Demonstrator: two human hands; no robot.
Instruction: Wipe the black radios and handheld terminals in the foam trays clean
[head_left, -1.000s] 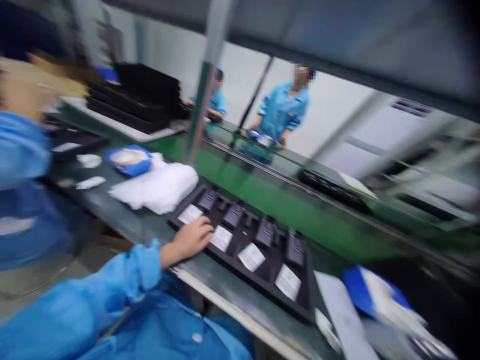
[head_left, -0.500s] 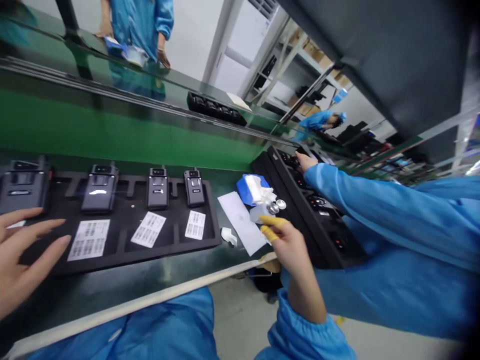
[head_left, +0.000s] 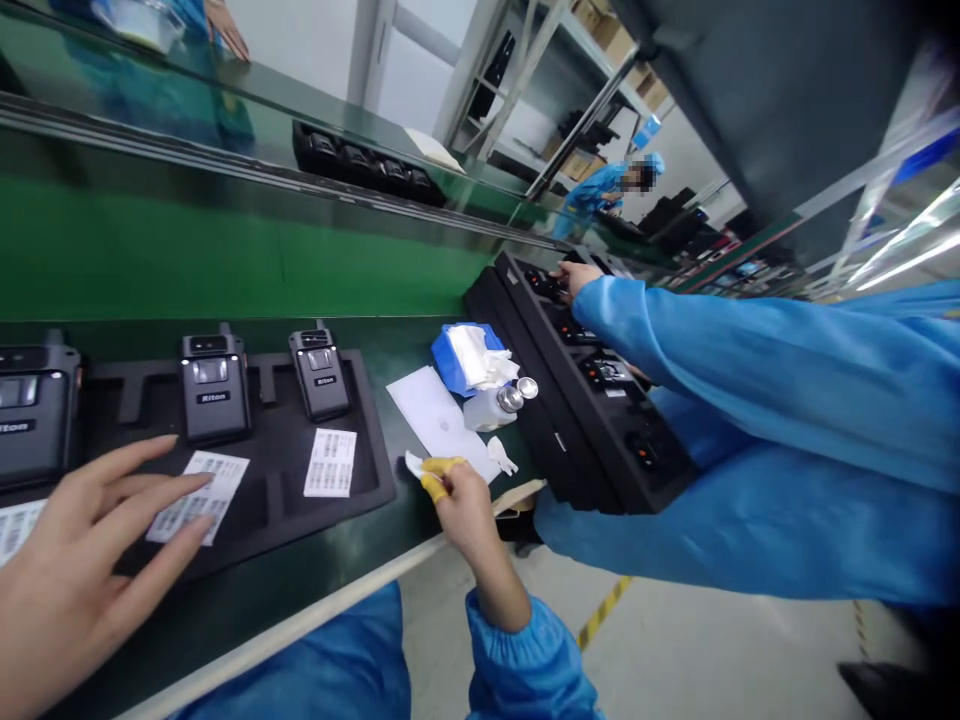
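My left hand (head_left: 67, 580) lies open, fingers spread, fingertips resting on a printed label (head_left: 221, 475) in the black tray (head_left: 277, 505); it holds nothing. My right hand (head_left: 465, 505) pinches a small white wipe (head_left: 413, 464) with yellow-capped fingertips, just beyond the tray's right edge. Ahead of it lie a white sheet (head_left: 431, 415), a bottle (head_left: 487, 410) and a blue wipe pack (head_left: 457, 360). A co-worker's sleeve (head_left: 750, 360) and second tray (head_left: 600, 440) crowd my right. Devices (head_left: 214, 385) line the tray's far side. The bench edge (head_left: 300, 625) runs beneath my wrist.
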